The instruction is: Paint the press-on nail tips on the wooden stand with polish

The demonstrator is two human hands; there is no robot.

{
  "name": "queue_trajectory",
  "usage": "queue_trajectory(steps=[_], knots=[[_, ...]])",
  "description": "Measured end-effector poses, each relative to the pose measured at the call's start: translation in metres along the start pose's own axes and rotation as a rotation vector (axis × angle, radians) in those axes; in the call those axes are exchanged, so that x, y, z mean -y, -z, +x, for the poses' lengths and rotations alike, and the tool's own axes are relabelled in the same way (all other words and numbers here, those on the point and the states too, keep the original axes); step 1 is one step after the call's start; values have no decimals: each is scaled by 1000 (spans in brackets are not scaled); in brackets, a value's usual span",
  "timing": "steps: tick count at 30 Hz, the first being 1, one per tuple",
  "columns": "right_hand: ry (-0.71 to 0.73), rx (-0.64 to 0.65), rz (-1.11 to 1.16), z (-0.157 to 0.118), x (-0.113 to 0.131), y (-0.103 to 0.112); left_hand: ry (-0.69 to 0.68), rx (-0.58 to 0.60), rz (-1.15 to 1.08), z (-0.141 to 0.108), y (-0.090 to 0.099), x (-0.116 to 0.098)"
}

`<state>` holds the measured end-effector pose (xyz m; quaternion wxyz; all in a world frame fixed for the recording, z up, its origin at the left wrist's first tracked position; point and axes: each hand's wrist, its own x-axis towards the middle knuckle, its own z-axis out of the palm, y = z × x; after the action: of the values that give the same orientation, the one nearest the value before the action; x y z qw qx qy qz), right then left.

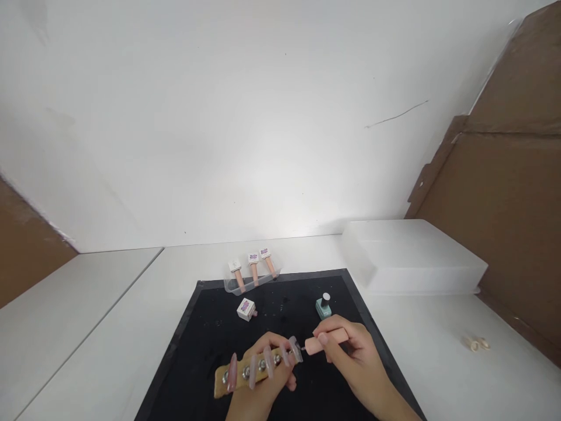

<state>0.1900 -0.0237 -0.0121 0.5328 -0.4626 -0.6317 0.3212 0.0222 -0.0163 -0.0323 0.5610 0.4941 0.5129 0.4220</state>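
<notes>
My left hand (267, 386) is closed around a wooden nail display stand (220, 383). Several long false nails (232, 373) in translucent pink stand across it, along with round metal studs. Pinched in my right hand (353, 356) is a nail polish brush (314, 345) with a pale pink cap handle. Its tip is at the rightmost false nail (295, 349); whether it touches cannot be made out. An uncapped white polish bottle (246, 309) lies on the black mat beyond my left hand. Just past my right hand stands a teal polish bottle (323, 309) with a black cap.
At the mat's (284, 298) back edge, a clear tray (236, 289) holds three white bottles with pink caps (254, 272). A white plastic box (416, 257) stands at the right. Small beige pieces (477, 343) lie near the right cardboard wall (504, 234). A white wall (245, 117) rises behind.
</notes>
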Motion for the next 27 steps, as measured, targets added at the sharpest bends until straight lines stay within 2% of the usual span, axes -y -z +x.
queue_trajectory(steps=[5,12,16,21,24,27], knots=[[-86,49,19,0,2,1,19,-7,-62,4,0,2],[-170,10,337,-1,-12,1,12,15,-6,4,6,12],[-216,-5,498,-1,-14,2,47,89,-42,3,6,13],[-325,63,666,3,-8,6,92,247,-44,0,2,14],[-318,111,670,4,-7,6,89,288,-34,1,1,17],[-274,178,544,4,-6,7,104,292,-24,2,-1,19]])
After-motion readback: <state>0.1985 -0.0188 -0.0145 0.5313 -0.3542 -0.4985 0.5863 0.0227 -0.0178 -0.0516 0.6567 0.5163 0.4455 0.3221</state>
